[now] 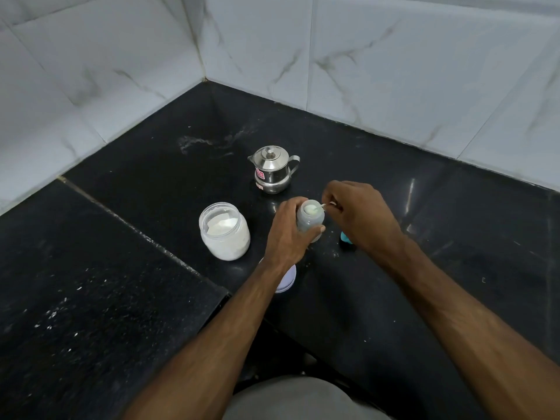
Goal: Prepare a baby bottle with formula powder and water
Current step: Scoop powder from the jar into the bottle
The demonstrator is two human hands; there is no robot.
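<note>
A small translucent baby bottle (309, 221) stands uncapped on the black counter, and my left hand (288, 234) is wrapped around its side. Over the bottle's mouth sits a white scoop (315, 208) with powder in it, held by its handle in my right hand (360, 216). An open clear jar of white formula powder (224, 231) stands to the left of the bottle. Behind the bottle stands a lidded steel kettle (272, 169), its spout pointing left.
A white jar lid (286, 278) lies under my left wrist, partly hidden. A teal bottle cap (345, 237) peeks out below my right hand. The black counter (121, 283) has powder specks, a seam on the left, and marble-tiled walls behind.
</note>
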